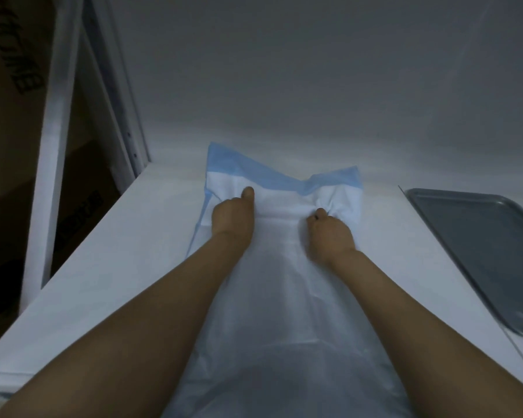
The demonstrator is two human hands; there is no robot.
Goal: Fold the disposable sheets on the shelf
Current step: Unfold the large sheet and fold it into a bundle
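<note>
A disposable sheet [284, 297], white with a light blue border at its far end, lies lengthwise on the white shelf [118, 251], running from the near edge to the middle. My left hand [233, 220] grips the sheet near its far left part, fingers curled under and thumb lying on top of the white layer. My right hand [329, 233] pinches a bunched piece of the sheet near the far right part. The fabric puckers around the right hand. Both forearms stretch over the sheet.
A grey metal tray [480, 251] lies on the shelf at the right. A white wall [314, 70] stands behind the shelf. At the left a white shelf post [52, 161] rises, with cardboard boxes [9, 70] beyond it.
</note>
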